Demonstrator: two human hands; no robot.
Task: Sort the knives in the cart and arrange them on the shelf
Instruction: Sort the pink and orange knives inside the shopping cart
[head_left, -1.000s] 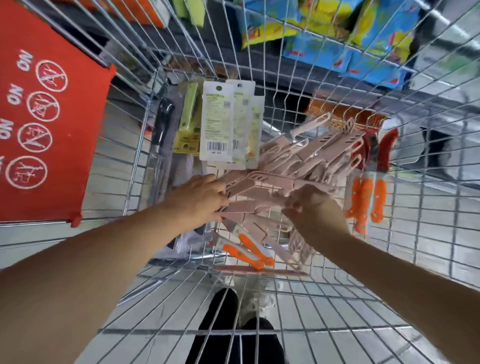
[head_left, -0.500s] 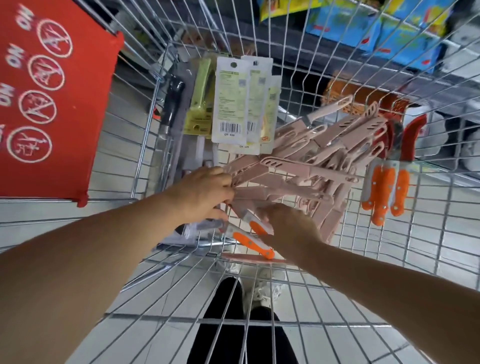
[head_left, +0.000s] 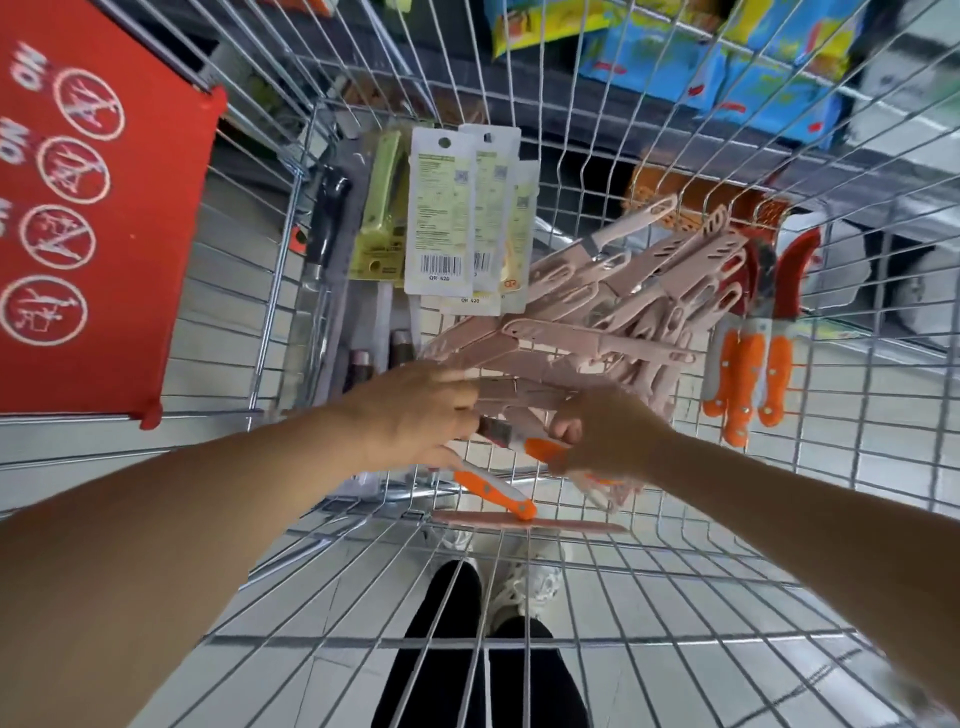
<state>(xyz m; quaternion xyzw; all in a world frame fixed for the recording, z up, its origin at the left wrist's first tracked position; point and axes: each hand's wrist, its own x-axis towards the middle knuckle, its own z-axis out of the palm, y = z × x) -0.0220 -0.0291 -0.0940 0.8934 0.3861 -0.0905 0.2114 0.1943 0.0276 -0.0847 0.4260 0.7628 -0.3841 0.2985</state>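
While both bare forearms reach down into the wire cart (head_left: 675, 551), much of what the fingers do is hidden. The left hand (head_left: 410, 415) lies knuckles-up with its fingers curled down onto the near edge of the heap of pink knives (head_left: 597, 332); whether they pinch one or only press on it cannot be told, since the fingertips are tucked under. The right hand (head_left: 608, 436) is bent into a loose fist, fingers folded around an orange-handled knife (head_left: 540, 448) whose handle end and a short dark stretch of blade stick out toward the left hand; the rest is covered by the palm.

Just below the left fingers a second orange knife (head_left: 493, 493) lies on the cart floor, its smooth plastic handle tipped onto a flat pink strip (head_left: 524, 524) that lies along the wires. Beyond both sets of fingers the pink knives are piled crosswise, matte plastic with slotted sheaths and looped handles. Farther still, flat white cards with barcodes (head_left: 439, 213) overlap a pale green carded pack (head_left: 382, 208), and a black-handled knife (head_left: 324, 228) lies along the cart's left side. To the right of the right fingers, three orange handles (head_left: 748, 379) hang in a row beneath red-handled knives (head_left: 784, 270), partly screened by wires. A red plastic flap (head_left: 93, 223) with blurred white prohibition signs is cut off at the left edge. Bright shelf packages (head_left: 727, 57) past the cart are smeared and unreadable. Dark trousers and pale shoes (head_left: 524, 587) show through the mesh below.
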